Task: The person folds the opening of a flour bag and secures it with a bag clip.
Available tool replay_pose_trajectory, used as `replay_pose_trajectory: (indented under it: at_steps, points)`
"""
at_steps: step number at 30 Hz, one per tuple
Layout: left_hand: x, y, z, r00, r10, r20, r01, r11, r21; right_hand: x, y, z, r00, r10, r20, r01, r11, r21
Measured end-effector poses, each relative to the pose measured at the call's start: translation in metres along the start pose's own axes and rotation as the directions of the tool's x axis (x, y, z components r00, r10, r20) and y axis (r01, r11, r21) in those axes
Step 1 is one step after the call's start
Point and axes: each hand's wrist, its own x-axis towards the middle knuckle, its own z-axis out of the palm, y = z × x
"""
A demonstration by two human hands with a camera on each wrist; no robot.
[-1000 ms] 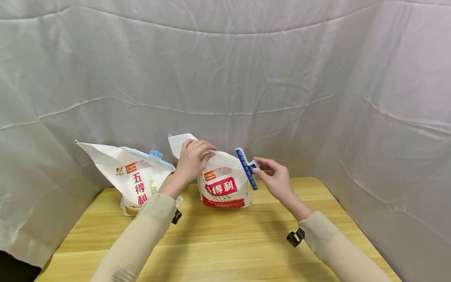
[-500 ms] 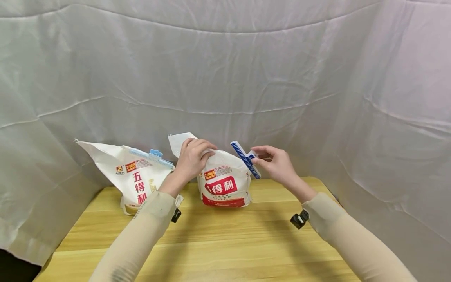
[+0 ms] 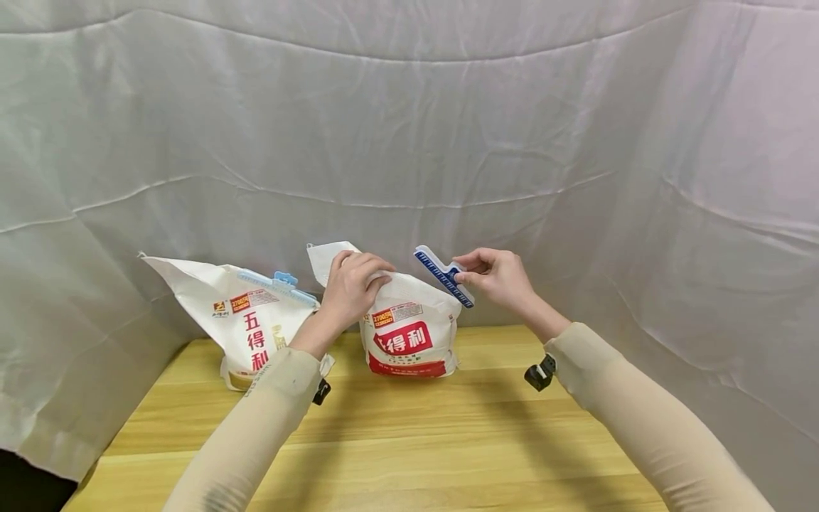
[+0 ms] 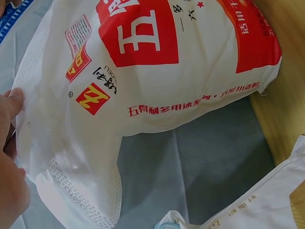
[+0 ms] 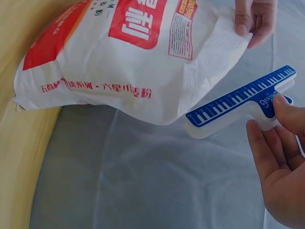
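Note:
A white flour bag (image 3: 409,313) with red print stands on the wooden table, its top folded over. My left hand (image 3: 352,284) pinches that folded top edge between thumb and fingers, as the left wrist view also shows at the bag's upper edge. To the right, my right hand (image 3: 502,277) holds a blue and white bag clip (image 3: 444,276) by its handle, thumb on the blue side and fingers on the white side. The clip's long bar slants down to the right, close to the bag's upper right corner. In the right wrist view the clip (image 5: 243,100) has nothing between its bars.
Another white flour bag (image 3: 246,313) stands to the left, a light blue clip (image 3: 281,281) across its folded top; my left forearm partly covers it. A grey cloth (image 3: 409,156) hangs behind and around the wooden table (image 3: 409,434).
My right hand has risen and shifted slightly left with the bag clip, whose bar has turned from steep to more slanted. The left hand has stayed on the bag's fold.

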Motion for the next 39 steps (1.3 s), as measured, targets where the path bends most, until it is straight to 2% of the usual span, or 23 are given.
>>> replay_pose_trajectory:
  at_steps: [7,19,29,34,39]
  points:
    - [-0.002,0.000,0.000,1.000,-0.019,-0.011,0.019,1.000,0.008,0.011,0.000,0.003,1.000,0.003,0.022,-0.003,1.000,-0.013]
    - [-0.001,-0.004,-0.002,0.993,-0.033,-0.113,0.036,0.999,0.022,0.022,0.001,0.016,0.995,0.037,0.094,-0.038,0.999,0.012]
    - [0.000,-0.006,-0.002,0.991,-0.021,-0.135,0.021,1.000,-0.002,0.026,0.006,0.028,0.989,0.020,0.144,-0.017,1.000,-0.017]
    - [0.000,-0.006,-0.003,0.991,-0.018,-0.132,0.015,1.000,-0.024,0.026,0.010,0.034,0.988,0.036,0.152,-0.034,0.999,-0.017]
    - [0.001,-0.005,-0.004,0.990,-0.013,-0.140,0.008,0.999,-0.036,0.026,0.012,0.040,0.987,0.022,0.160,-0.018,1.000,-0.023]
